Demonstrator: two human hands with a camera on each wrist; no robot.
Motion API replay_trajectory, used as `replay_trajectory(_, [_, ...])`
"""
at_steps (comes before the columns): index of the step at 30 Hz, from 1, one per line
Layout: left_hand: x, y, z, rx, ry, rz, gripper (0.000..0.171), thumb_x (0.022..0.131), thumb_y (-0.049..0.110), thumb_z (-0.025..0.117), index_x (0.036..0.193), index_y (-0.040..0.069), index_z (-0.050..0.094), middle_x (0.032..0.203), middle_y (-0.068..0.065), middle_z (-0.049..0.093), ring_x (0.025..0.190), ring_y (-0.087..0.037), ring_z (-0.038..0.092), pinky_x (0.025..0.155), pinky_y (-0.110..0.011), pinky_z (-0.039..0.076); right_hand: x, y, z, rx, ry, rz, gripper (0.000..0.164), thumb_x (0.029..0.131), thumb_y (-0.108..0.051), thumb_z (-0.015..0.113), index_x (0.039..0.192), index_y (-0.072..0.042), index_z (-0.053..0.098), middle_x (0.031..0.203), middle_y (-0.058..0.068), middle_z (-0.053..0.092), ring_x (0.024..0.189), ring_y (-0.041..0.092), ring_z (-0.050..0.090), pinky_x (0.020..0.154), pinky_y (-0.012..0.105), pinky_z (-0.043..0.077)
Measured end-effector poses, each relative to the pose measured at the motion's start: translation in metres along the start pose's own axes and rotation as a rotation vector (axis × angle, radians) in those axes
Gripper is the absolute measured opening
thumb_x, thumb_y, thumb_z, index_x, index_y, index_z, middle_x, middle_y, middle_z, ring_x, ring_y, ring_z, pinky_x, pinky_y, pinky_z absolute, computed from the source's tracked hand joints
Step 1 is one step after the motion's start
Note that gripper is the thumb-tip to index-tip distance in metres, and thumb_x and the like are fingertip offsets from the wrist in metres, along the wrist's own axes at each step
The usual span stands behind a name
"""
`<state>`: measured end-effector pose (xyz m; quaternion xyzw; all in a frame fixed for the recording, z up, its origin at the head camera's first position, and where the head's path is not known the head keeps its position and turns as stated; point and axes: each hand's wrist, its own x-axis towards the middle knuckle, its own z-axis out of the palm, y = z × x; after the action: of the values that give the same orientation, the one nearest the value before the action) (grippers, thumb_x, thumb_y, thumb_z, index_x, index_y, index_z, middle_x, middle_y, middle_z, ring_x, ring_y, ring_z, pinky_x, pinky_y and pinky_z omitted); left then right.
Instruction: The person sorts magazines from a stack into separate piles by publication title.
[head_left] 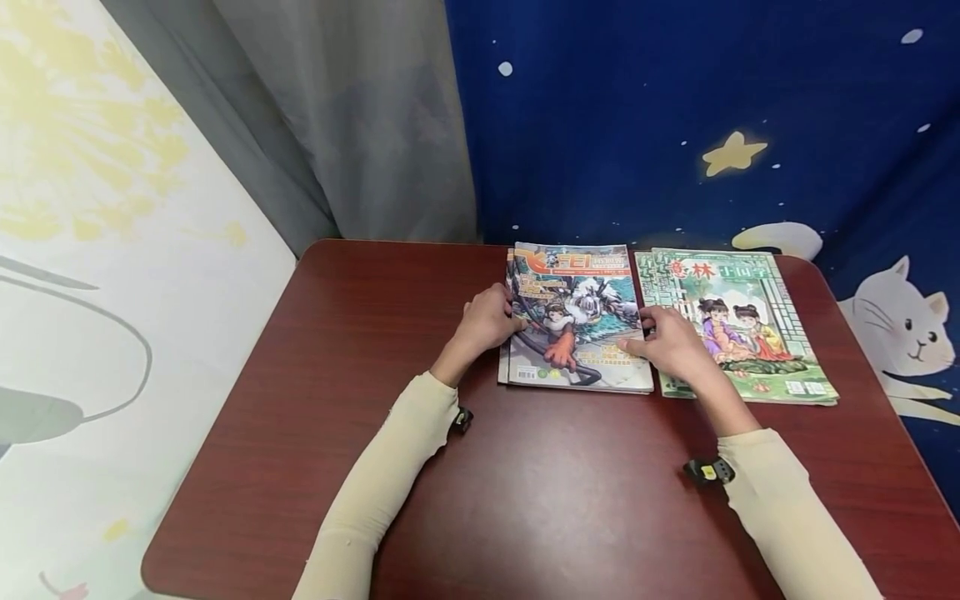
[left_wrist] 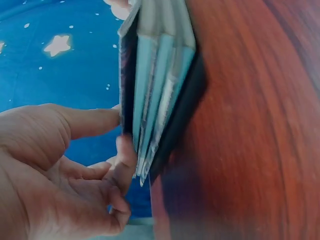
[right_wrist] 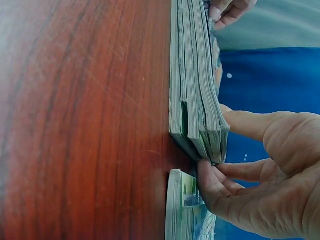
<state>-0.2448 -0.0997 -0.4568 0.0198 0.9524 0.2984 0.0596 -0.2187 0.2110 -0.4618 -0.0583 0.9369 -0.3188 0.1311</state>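
Observation:
A stack of magazines [head_left: 577, 321] with a comic-style action cover lies near the table's far edge. My left hand [head_left: 486, 321] pinches its left side, the thumb on the cover and a fingertip at the edge under the top magazine. On the right side, my right hand [head_left: 675, 343] grips the stack's edge, thumb over the cover, fingers bent against the side. In the right wrist view the page edges [right_wrist: 192, 75] show several magazines, slightly uneven. Just right of them lie green-covered magazines [head_left: 757, 333], partly behind my right hand.
Everything lies on a dark red-brown wooden table [head_left: 525, 500] with rounded corners. A blue star-patterned curtain [head_left: 637, 125] and a grey curtain [head_left: 375, 125] hang right behind its far edge. A pale patterned wall [head_left: 90, 333] borders the left.

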Motion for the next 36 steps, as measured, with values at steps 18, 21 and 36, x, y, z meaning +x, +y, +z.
replay_trajectory(18, [-0.002, 0.012, 0.000, -0.265, -0.116, 0.102, 0.045, 0.102, 0.016, 0.070, 0.137, 0.016, 0.044, 0.119, -0.016, 0.072, 0.107, -0.031, 0.071, 0.092, -0.047, 0.056, -0.006, 0.012, -0.008, 0.157, -0.099, 0.017, 0.082, 0.101, -0.027, 0.071, 0.159, 0.011, 0.027, 0.150, 0.039, 0.045, 0.137, 0.053, 0.050, 0.110, 0.062, 0.048])
replay_trajectory(21, [-0.005, 0.008, 0.000, -0.318, -0.134, 0.099, 0.044, 0.103, 0.016, 0.068, 0.139, 0.016, 0.043, 0.124, -0.018, 0.069, 0.111, -0.031, 0.071, 0.093, -0.048, 0.056, -0.007, 0.012, -0.002, 0.228, -0.077, 0.003, 0.076, 0.101, -0.021, 0.071, 0.156, 0.009, 0.029, 0.151, 0.037, 0.044, 0.136, 0.052, 0.050, 0.106, 0.059, 0.049])
replay_trajectory(36, [-0.007, 0.000, -0.008, -0.540, -0.174, 0.147, 0.045, 0.103, 0.011, 0.065, 0.142, 0.011, 0.042, 0.124, -0.020, 0.059, 0.100, -0.029, 0.064, 0.080, -0.035, 0.049, -0.020, -0.002, 0.006, 0.325, 0.137, -0.052, 0.069, 0.094, -0.009, 0.072, 0.155, -0.011, 0.040, 0.112, 0.018, 0.062, 0.092, 0.025, 0.068, 0.074, 0.031, 0.055])
